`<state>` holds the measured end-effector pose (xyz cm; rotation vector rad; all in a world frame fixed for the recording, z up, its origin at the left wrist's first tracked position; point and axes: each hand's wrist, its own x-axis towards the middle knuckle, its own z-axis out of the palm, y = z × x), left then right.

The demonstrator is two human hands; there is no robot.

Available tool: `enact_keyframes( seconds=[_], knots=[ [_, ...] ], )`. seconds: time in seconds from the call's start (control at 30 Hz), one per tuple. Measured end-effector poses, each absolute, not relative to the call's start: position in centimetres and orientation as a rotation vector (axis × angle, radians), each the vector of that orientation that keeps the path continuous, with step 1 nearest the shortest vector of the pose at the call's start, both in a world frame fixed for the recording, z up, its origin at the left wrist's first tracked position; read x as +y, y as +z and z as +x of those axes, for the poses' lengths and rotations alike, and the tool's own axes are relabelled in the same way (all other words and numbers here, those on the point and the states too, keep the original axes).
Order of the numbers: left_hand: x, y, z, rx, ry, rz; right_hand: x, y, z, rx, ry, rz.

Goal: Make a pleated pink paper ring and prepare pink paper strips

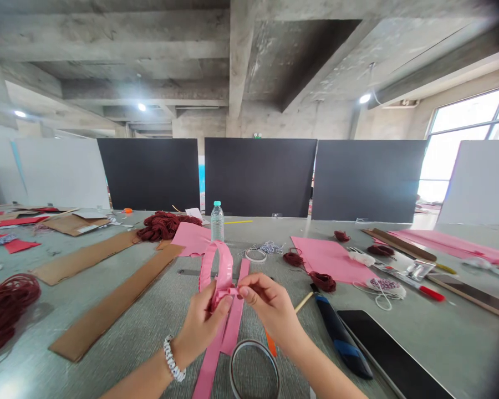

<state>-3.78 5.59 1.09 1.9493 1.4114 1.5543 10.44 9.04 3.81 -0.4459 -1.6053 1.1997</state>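
Note:
My left hand point(203, 318) is closed around a looped pink strip point(221, 255), whose long tail runs down toward the table's near edge. The loop stands up above my fingers, and its left side looks pleated. My right hand point(270, 305) pinches a small folded or rolled end of pink material, right beside my left thumb. Whether that end belongs to the same strip, I cannot tell. Another flat pink strip point(235, 327) lies under and between my hands. A roll of tape point(255, 368) rests just below them.
A water bottle point(217, 221) stands beyond my hands. Brown cardboard strips point(116, 302) and dark red yarn point(166, 224) lie to the left. At right are a pink sheet point(332, 257), a black-and-blue handled tool point(341, 335) and a phone-like black slab point(391, 352). Black panels point(260, 177) line the back.

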Motion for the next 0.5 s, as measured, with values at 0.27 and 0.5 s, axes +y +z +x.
enact_keyframes(
  seconds=[0.27,0.5],
  knots=[
    [5.8,0.3,-3.7,1.462,1.525,2.09,9.1,2.6,10.1,-1.667,1.018,-0.491],
    [5.8,0.2,-3.7,1.484,1.51,2.071,8.7,2.4,9.6,-1.603,0.977,-0.475]
  ],
)
